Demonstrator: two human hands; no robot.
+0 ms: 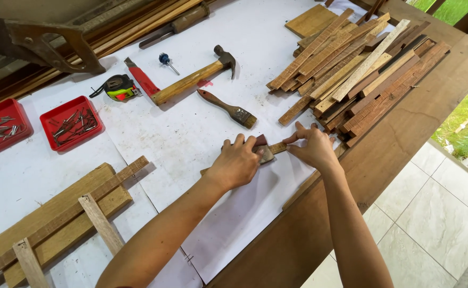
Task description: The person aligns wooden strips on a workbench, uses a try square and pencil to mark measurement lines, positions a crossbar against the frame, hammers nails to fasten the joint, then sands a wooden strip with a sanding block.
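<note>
Hands are both down on one thin wood strip (277, 147) lying flat on the white paper sheet (191, 133) near the worktop (404, 133) front edge. Left hand (235, 162) is curled shut around a small block (264, 151) with a dark top, pressed on the strip. Right hand (313, 148) pinches the strip's far end with its fingertips (293, 138), so it's closed on the strip too. The two hands sit just beside each other, block between them.

Room-wise: at 1 o'clock from the hands there's a big loose pile of wood strips (351, 64), its nearest pieces just beside the right hand, so that side is tight. At 12 o'clock a paintbrush (227, 109) lies near, and past it a hammer (194, 77). At 10 o'clock, well apart, a tape measure (118, 87), a red utility knife (142, 79) and two red trays of nails (73, 124). At 8 o'clock a half-built board with slats (58, 218) sits near the left forearm. The stretch of paper from 9 to 11 o'clock is the open patch.

The paper's edge runs just under the hands at 5 o'clock, bare wood beyond it, then the worktop edge drops to a tiled floor (436, 213)
</note>
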